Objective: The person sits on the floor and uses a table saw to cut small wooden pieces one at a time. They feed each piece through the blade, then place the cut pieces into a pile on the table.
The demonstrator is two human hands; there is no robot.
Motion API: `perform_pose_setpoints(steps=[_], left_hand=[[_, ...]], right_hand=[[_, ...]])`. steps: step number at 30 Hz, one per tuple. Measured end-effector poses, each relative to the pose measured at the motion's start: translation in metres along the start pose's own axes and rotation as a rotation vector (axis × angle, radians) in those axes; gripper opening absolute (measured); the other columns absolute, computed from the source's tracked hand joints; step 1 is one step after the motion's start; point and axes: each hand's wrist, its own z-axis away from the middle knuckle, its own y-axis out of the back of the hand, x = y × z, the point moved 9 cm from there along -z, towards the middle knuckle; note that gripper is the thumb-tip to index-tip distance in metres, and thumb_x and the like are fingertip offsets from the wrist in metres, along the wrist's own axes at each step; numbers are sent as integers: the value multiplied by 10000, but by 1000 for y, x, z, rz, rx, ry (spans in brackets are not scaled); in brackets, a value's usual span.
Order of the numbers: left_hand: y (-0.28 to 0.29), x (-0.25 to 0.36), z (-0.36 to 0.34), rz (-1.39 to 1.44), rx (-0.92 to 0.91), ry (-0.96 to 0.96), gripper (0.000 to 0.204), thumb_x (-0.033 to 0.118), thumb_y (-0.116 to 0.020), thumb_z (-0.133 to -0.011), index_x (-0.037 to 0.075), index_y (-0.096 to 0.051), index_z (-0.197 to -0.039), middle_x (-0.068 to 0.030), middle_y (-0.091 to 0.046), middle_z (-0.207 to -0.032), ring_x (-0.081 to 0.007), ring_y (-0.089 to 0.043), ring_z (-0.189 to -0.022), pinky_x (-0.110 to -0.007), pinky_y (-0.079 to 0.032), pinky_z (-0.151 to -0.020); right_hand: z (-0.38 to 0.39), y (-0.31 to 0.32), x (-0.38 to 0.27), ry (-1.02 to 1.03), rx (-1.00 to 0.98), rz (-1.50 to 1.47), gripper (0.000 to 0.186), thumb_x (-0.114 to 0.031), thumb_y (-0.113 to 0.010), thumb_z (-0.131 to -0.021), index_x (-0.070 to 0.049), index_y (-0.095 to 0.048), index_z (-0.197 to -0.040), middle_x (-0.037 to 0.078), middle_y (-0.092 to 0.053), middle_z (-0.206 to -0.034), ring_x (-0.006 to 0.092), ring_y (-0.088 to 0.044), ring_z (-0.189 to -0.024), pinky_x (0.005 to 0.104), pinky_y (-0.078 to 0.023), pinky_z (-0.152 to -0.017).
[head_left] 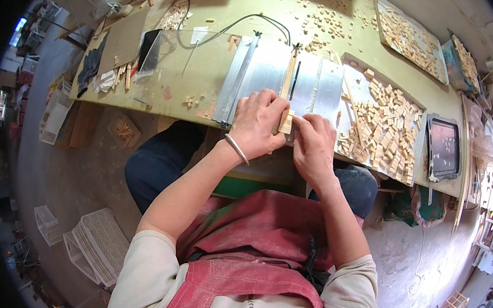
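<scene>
Silvery metal plate (269, 67) stretches toward twelve o'clock beyond the left hand (256, 118), whose bent thumb and forefinger pinch a small wooden block (285, 124) at its three o'clock, long axis roughly twelve to six; the right hand (315, 144), half-curled, sits at the block's four o'clock, fingertips beside its edge, any grip impossible to tell; the left is nearer

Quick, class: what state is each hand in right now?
Left hand: closed on a small wooden block.
Right hand: fingers curled beside the block; whether it grips anything cannot be told.
</scene>
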Motion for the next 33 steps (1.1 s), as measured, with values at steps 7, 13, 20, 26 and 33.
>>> perform_pose_setpoints(steps=[7,13,20,26,33], left_hand=[[0,0,1,22,12,2,490,249,-812,-773,165,-683,-1238,-94,-596,-1221,-338,-597,-1178,-486,-451,-991],[1,-2,0,14,-12,9,458,257,-818,-780,178,-692,-1213,-79,-608,-1219,-333,-613,-1155,-485,-459,-990],[-1,-2,-2,-7,-35,14,461,262,-824,-777,187,-695,-1213,-76,-612,-1228,-331,-619,-1155,-487,-462,-999],[0,-2,-2,-14,-47,16,477,256,-825,-773,191,-697,-1228,-83,-610,-1240,-333,-613,-1168,-489,-456,-1008],[-2,-16,-4,165,-42,33,471,232,-829,-798,138,-687,-1237,-97,-631,-1206,-294,-666,-1041,-439,-547,-937]], right_hand=[[0,0,-2,68,15,61,411,-136,-773,-913,-66,-728,-1316,101,-654,-1198,322,-597,-1152,470,-423,-1026],[5,7,-9,69,75,6,316,-66,-778,-899,-43,-744,-1212,114,-661,-1136,323,-619,-1100,453,-433,-1004],[8,4,-13,168,5,26,331,-38,-800,-869,-38,-744,-1195,112,-669,-1122,325,-631,-1103,459,-454,-988],[-11,16,2,113,-18,-8,423,-131,-868,-841,-95,-754,-1247,84,-673,-1133,308,-623,-1121,450,-443,-1026],[-15,9,9,116,-44,-63,420,-143,-871,-842,-130,-769,-1249,68,-673,-1103,299,-623,-1102,454,-447,-1026]])
